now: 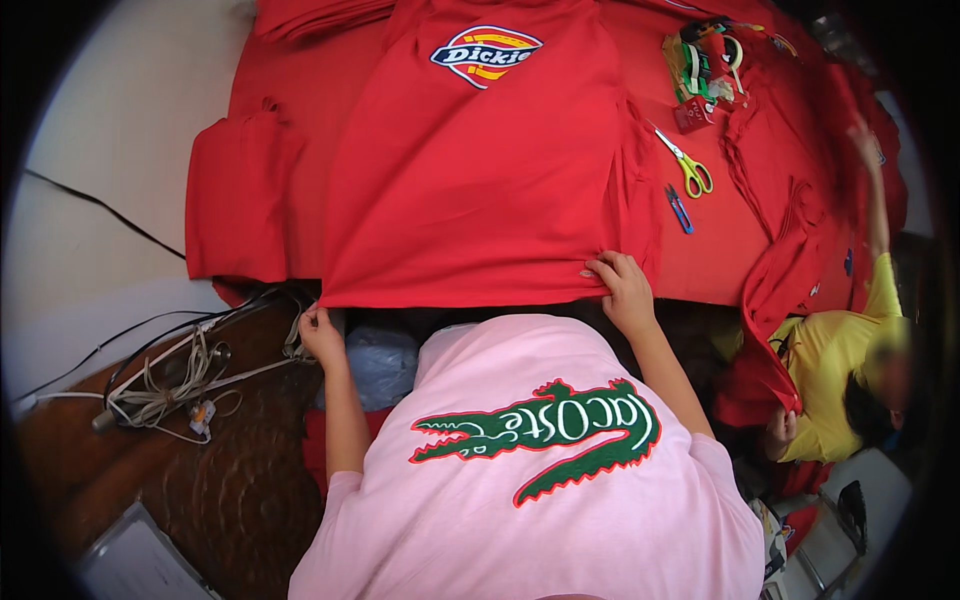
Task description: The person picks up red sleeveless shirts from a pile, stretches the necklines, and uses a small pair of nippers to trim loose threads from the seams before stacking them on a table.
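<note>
A red T-shirt or similar garment [470,200] with a colourful badge-shaped print near its far end lies flat on the red-covered table in front of me. Its near hem runs along the table's front edge. My left hand [320,335] pinches the hem's left corner between thumb and fingers. Near the right end of the hem, my right hand [625,292] is closed on the cloth, fingers on top; the edge in its grip is partly hidden. Yellow-green-handled scissors [688,168] and small blue thread snips [679,209] lie to the right of the garment.
Folded red cloth [238,200] lies at the left. Tape rolls [735,62] and small items sit far right. A person in a yellow top [830,370] handles red fabric [775,320] at the right. Coiled cables [190,370] and a bluish plastic bag [380,365] are below the table edge.
</note>
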A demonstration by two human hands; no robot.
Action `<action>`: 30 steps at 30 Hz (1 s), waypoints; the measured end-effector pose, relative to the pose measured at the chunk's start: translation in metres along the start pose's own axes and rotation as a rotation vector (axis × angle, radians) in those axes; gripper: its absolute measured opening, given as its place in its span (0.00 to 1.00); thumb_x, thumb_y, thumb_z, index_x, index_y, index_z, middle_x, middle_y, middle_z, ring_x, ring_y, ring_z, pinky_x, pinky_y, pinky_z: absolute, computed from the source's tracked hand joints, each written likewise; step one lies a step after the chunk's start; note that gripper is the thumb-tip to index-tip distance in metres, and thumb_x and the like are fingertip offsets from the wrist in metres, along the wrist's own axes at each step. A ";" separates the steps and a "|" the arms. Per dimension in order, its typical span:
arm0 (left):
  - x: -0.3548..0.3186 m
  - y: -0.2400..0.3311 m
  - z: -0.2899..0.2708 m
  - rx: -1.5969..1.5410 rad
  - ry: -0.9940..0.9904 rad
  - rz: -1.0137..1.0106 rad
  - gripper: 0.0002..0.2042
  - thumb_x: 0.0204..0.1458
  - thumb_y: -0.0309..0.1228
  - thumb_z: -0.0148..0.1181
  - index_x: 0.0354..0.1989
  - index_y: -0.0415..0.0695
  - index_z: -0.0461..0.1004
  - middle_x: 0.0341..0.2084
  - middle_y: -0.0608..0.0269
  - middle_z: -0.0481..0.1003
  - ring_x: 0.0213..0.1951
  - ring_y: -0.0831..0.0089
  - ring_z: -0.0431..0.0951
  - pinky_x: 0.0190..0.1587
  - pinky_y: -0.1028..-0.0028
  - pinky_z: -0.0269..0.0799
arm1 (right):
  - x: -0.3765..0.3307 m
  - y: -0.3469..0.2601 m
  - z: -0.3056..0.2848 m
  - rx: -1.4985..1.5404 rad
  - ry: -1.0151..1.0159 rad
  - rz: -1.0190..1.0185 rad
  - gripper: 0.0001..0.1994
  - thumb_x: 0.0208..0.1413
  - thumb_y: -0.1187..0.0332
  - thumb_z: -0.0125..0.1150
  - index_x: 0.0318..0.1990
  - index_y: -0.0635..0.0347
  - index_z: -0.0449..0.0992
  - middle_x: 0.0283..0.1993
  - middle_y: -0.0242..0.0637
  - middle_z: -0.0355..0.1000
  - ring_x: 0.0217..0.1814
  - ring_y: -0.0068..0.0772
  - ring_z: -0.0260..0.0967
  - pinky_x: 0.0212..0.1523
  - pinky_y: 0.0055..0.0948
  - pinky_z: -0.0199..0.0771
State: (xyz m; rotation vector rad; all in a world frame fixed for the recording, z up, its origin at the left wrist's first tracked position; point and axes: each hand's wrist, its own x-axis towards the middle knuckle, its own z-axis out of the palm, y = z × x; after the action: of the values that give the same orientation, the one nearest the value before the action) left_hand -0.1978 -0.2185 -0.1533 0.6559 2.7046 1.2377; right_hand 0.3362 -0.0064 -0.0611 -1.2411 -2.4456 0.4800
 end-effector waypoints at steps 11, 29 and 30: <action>-0.107 0.269 0.096 -0.077 -0.939 1.044 0.33 0.48 0.30 0.72 0.65 0.42 0.67 0.64 0.49 0.69 0.66 0.52 0.67 0.69 0.57 0.61 | 0.049 -0.024 -0.011 0.186 0.364 0.113 0.26 0.41 0.82 0.59 0.52 0.54 0.80 0.45 0.42 0.80 0.42 0.49 0.78 0.43 0.41 0.77; -0.006 0.158 0.033 0.374 -0.652 0.885 0.30 0.40 0.20 0.61 0.58 0.52 0.79 0.45 0.60 0.75 0.48 0.55 0.76 0.53 0.59 0.70 | -0.018 -0.031 0.009 -0.054 -0.116 0.125 0.22 0.48 0.73 0.65 0.54 0.52 0.82 0.36 0.36 0.72 0.37 0.36 0.75 0.34 0.37 0.77; -0.009 0.159 0.027 0.319 -0.701 0.819 0.31 0.40 0.22 0.62 0.60 0.52 0.78 0.47 0.60 0.75 0.49 0.55 0.76 0.55 0.59 0.70 | -0.014 -0.031 0.003 0.104 -0.169 0.238 0.19 0.49 0.71 0.66 0.52 0.54 0.83 0.35 0.36 0.72 0.36 0.34 0.74 0.34 0.36 0.76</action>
State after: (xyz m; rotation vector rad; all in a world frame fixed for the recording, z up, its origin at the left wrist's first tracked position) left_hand -0.1279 -0.1116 -0.0539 1.9256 2.0526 0.4513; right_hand 0.3209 -0.0361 -0.0524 -1.5097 -2.3822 0.7967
